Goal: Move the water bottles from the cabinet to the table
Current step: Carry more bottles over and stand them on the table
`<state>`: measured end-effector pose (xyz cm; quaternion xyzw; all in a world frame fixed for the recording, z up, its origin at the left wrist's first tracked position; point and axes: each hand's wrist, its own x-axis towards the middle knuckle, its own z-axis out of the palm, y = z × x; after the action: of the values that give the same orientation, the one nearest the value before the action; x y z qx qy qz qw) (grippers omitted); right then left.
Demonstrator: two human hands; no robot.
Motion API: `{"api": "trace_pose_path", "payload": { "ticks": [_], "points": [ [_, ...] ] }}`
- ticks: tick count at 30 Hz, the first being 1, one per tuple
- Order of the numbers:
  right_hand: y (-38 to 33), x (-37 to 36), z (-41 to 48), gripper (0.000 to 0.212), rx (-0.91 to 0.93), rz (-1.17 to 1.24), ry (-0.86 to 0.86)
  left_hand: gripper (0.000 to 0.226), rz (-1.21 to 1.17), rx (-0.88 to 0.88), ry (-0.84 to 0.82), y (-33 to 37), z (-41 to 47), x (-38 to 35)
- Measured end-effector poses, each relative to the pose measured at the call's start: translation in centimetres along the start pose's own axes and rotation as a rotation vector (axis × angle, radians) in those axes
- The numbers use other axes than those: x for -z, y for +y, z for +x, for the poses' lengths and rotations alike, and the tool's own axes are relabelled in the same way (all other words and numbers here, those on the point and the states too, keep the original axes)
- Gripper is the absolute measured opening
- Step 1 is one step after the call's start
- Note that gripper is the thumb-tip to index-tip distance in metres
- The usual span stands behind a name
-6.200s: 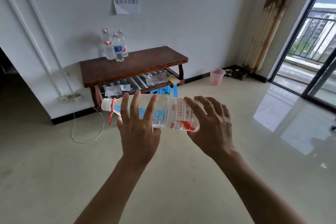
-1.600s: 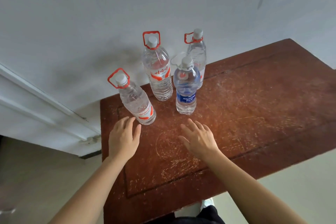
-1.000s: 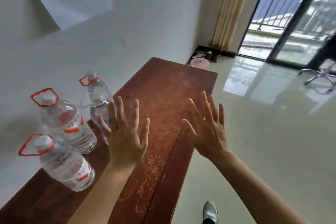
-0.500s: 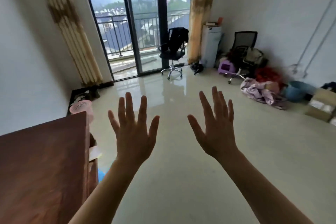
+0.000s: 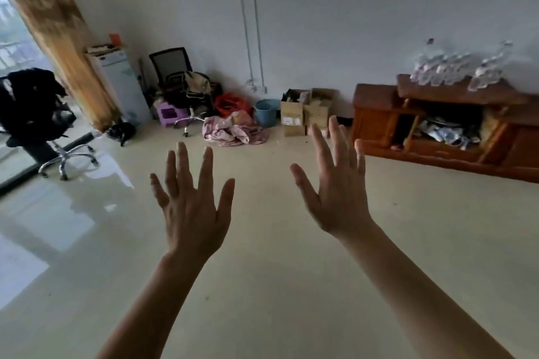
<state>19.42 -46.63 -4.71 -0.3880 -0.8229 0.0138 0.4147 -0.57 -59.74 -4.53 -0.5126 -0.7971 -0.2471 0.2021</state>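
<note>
Reaching out, both hands [image 5: 262,201] spread wide and empty; crowded bottles [image 5: 455,70] on the cabinet [image 5: 437,125] (blurred) could topple if grabbed carelessly.

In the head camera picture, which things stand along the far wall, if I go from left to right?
Black office chair → yellowish curtain → white appliance → purple plastic stool → pink crumpled cloth → light blue basket → brown cardboard boxes → dark wooden cabinet carrying clear water bottles.
</note>
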Motion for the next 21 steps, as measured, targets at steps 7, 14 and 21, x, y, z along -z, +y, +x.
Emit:
{"api": "trace_pose_path", "payload": {
  "ticks": [7,14,21],
  "points": [
    [15.0,-0.2,2.5,0.070,-0.192,-0.144,0.045,0.066,-0.191,-0.235,-0.027,11.5,9.5,-13.6],
    [29.3,-4.1,11.1,0.070,-0.300,-0.337,0.065,0.065,-0.315,-0.386,-0.059,20.4,22.1,-28.5],
    [40.9,-5.4,19.6,0.072,-0.464,-0.441,0.068,0.065,-0.363,-0.543,-0.165,30.7,34.7,-38.6]
  ]
}}
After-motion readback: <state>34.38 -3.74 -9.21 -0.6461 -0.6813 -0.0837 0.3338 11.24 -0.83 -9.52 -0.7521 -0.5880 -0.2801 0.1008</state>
